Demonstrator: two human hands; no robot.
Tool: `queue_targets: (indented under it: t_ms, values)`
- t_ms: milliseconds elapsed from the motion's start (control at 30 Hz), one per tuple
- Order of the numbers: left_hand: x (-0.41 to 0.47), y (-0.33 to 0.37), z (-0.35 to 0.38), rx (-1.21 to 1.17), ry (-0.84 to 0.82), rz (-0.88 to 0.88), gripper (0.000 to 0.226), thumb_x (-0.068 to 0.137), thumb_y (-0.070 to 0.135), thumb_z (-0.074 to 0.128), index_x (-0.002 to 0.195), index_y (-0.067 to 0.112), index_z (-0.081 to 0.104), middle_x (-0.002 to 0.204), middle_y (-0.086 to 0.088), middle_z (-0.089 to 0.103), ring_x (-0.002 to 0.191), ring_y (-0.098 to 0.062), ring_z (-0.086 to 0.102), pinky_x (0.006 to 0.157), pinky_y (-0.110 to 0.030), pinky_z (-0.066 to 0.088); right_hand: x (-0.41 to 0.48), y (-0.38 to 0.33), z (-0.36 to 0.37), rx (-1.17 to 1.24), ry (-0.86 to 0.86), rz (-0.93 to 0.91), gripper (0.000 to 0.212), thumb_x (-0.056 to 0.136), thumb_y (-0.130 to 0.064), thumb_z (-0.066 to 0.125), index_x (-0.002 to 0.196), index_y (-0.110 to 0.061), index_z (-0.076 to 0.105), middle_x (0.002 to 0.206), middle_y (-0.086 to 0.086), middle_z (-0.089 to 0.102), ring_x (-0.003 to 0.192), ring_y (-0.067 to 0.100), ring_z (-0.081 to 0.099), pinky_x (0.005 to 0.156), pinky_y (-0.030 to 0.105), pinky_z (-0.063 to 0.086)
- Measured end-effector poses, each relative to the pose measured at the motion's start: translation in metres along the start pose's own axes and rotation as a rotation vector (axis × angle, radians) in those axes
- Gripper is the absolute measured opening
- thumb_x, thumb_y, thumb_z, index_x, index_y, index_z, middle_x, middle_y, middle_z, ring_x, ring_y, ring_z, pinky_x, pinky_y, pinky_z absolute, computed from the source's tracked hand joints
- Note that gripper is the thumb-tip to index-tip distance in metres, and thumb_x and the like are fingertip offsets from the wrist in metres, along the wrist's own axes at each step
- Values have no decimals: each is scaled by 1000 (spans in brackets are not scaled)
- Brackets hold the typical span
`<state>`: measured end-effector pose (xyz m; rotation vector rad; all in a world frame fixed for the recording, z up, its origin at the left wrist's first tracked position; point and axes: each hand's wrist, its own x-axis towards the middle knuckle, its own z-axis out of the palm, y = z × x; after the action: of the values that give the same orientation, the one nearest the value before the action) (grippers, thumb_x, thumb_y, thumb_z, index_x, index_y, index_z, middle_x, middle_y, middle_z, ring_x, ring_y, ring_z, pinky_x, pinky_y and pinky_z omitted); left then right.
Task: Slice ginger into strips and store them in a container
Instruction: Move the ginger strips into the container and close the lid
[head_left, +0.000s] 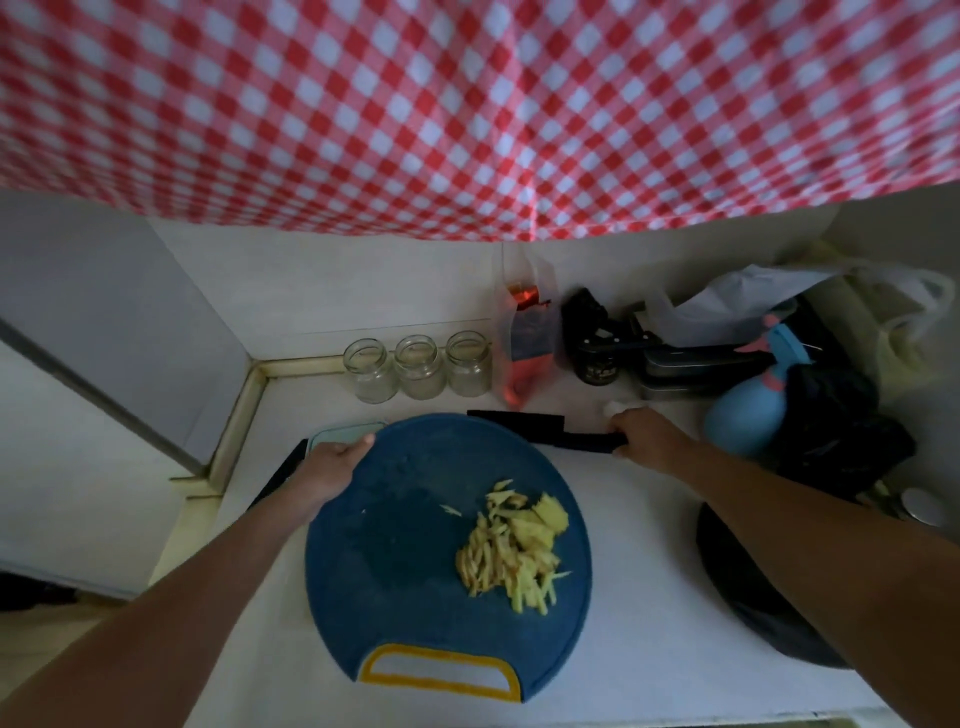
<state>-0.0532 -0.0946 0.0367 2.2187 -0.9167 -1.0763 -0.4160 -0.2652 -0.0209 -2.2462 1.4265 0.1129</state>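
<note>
Gripping round blue board (400, 551), slim black knife (545, 430)

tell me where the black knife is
Head view, centre right: the black knife lies just behind the round blue cutting board, near the clear glass jars, its handle gripped by the right hand.

Left hand (335, 462) grips the far rim of a round blue plastic cutting board (405, 545) bearing pale yellow ginger strips (511, 561); right hand (649, 439) seemingly curls round the handle of a black kitchen knife (519, 420)
</note>
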Motion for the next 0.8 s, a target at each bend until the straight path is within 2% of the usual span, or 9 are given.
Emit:
queue_targets:
  t_ms: [67,167,233,333,433,533,600,633,800]
  values:
    - [-4,-7,-21,-27,46,-55,61,92,56,43,117,4,62,113,-14,64,94,-27,62,84,-33,50,-3,-1,8,11,0,27,29,88,-12,62,115,-2,60,118,16,58,111,26,54,79,21,34]
    - [-12,-22,-48,-115,108,-171,67,88,63,43,110,3,64,102,-15,66,88,-30,63,80,-39,54,-7,-8,25,-7,-26,72,35,89,-18,60,123,-9,59,121,11,59,113,26,55,92,29,43]
    - [-20,-32,-61,-214,139,-203,64,87,62,45,105,5,65,99,-14,67,88,-30,63,82,-41,53,-9,-15,32,-18,-4,99,34,89,-18,59,123,-11,61,121,11,61,111,26,57,93,30,45]
    - [-25,-42,-68,-423,157,-207,55,92,50,47,106,-1,61,95,-14,64,81,-25,60,72,-38,50,-11,-28,34,-40,65,129,35,89,-16,58,123,-9,57,125,12,56,108,28,57,90,31,46]
    - [-37,-41,-74,-517,228,-200,41,96,41,44,104,2,55,86,-9,57,75,-22,54,63,-31,44,-18,-61,39,-65,88,16,32,92,-12,51,123,-7,57,126,12,53,106,27,58,87,29,46]
    - [-40,-49,-86,-584,235,-219,57,95,45,43,122,-5,51,110,-10,55,100,-29,54,80,-38,46,-35,-113,59,208,-123,-79,20,90,-23,61,91,-5,69,91,12,69,80,17,66,68,19,45]
    - [-43,-56,-92,-579,240,-238,60,94,48,43,124,-3,51,117,-8,54,103,-27,53,87,-39,43,-47,-151,72,456,-353,-38,28,87,-32,66,75,-7,66,68,6,64,47,5,59,51,14,47]
    - [-44,-60,-94,-593,264,-254,58,94,48,43,122,-1,52,118,-9,55,102,-27,53,88,-40,43,-51,-167,79,524,-423,-24,31,87,-35,66,72,-8,64,63,4,62,38,2,54,47,13,47]
    - [-57,-78,-107,-639,275,-289,54,93,53,43,99,2,59,116,-17,58,97,-32,57,94,-47,43,-57,-223,106,660,-529,-5,33,86,-40,66,73,-10,62,64,3,62,35,4,53,50,17,51]
